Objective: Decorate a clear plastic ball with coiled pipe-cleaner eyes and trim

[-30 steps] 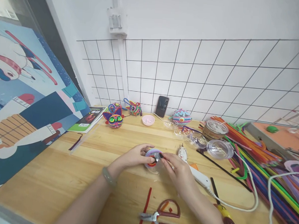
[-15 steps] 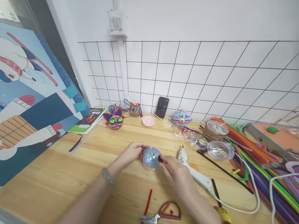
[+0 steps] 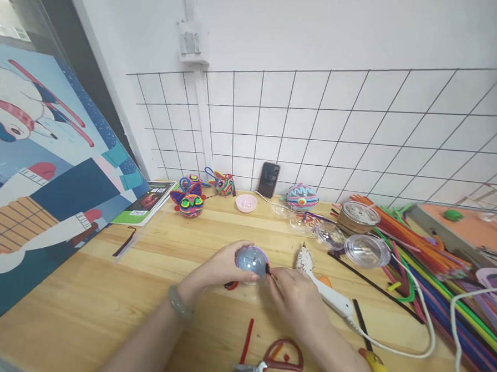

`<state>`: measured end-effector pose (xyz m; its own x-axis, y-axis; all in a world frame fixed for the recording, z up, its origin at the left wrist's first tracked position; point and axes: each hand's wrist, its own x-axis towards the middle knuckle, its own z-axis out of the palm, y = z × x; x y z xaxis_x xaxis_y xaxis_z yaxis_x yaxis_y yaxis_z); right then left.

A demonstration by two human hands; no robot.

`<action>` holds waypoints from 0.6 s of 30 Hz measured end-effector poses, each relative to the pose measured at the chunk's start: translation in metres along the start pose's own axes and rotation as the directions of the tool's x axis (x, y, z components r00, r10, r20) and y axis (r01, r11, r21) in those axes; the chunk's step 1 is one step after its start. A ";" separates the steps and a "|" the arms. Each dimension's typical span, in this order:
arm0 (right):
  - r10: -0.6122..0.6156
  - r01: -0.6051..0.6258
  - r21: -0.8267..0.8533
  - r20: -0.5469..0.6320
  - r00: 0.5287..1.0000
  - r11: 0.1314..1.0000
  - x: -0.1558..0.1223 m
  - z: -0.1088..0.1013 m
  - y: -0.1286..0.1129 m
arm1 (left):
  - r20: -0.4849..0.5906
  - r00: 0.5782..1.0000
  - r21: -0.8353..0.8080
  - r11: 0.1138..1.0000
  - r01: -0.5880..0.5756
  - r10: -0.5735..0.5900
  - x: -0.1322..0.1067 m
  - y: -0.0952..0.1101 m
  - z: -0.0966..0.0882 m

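A clear plastic ball [image 3: 252, 259] with a purple edge sits in my left hand [image 3: 226, 263], its thumb in front and its fingers behind. My right hand [image 3: 295, 291] pinches a small black piece [image 3: 268, 268] against the ball's right side; fingers partly hide it. Below my left hand, a small red and black piece [image 3: 231, 285] lies on the table. Red-handled scissors [image 3: 259, 370] rest nearer me, across a red pipe cleaner strip [image 3: 246, 341]. Just beyond my right hand is a white glue gun [image 3: 330, 296].
Pipe cleaner bundles [image 3: 432, 256] and clear plastic shells [image 3: 366, 251] fill the right side. At the back stand a pink bowl [image 3: 246, 203], a phone [image 3: 269, 180] and colourful wrapped balls [image 3: 190, 204]. A picture board [image 3: 57, 187] leans on the left. The glue gun's cord [image 3: 425, 348] loops at right.
My left hand has shifted from the ball's left edge to wrap around it. The red and black piece now shows on the table below that hand. My right hand still pinches the black piece.
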<state>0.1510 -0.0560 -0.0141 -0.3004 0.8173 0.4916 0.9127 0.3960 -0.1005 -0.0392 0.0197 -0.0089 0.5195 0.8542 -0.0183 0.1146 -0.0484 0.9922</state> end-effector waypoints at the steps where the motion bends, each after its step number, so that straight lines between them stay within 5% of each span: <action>1: -0.019 0.020 -0.037 0.007 1.000 0.999 -0.001 0.001 0.000 | -0.027 0.999 0.055 0.998 -0.019 0.020 0.000 0.002 0.000; 9: -0.077 0.089 -0.086 0.133 0.988 0.992 -0.001 -0.011 -0.009 | -0.291 0.940 0.307 0.948 -0.084 0.178 0.002 0.012 0.000; 11: -0.014 0.037 -0.130 0.175 0.984 0.991 0.000 -0.023 0.003 | -0.308 0.934 0.273 0.957 -0.098 0.183 0.002 0.014 0.002; 15: 0.306 -0.189 -0.417 0.233 0.923 0.889 -0.011 -0.038 0.042 | -0.362 0.917 0.221 0.971 -0.087 0.165 0.001 0.017 0.004; 18: 0.341 -0.195 -0.433 0.290 0.894 0.880 -0.030 -0.034 0.062 | -0.423 0.888 0.263 0.962 -0.072 0.182 0.002 0.015 0.005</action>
<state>0.2259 -0.0701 -0.0053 -0.0373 0.9872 0.1549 0.9817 0.0073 0.1902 -0.0319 0.0175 0.0055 0.1234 0.9685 0.2163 0.2956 -0.2439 0.9236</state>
